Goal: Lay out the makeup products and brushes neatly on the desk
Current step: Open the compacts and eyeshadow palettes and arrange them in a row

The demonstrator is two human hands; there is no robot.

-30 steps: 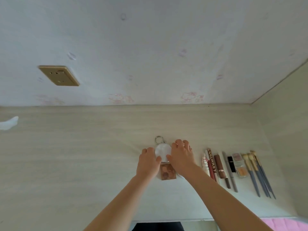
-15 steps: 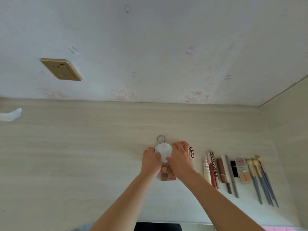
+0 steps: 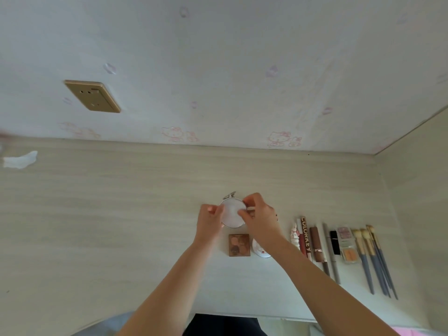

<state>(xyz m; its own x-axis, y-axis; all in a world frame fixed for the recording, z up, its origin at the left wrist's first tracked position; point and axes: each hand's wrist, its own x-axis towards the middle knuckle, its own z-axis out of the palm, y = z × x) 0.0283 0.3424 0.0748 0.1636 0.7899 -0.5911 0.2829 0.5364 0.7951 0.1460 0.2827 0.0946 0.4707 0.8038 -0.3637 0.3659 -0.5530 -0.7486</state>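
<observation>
A round white compact with a metal ring at its top is held between both hands above the desk. My left hand pinches its left edge and my right hand grips its right edge. Just below lie a brown eyeshadow palette and a small white round case, partly hidden by my right forearm. To the right lies a neat row: lip products, a grey pencil, a small orange blush palette and several blue-handled brushes.
A white scrap lies at the desk's far left. A gold wall socket sits on the wall behind. A side panel bounds the desk on the right, close to the brushes.
The compact has risen off the brown palette and moved away from me, held by both hands. The palette and the small white case now show fully below it.
</observation>
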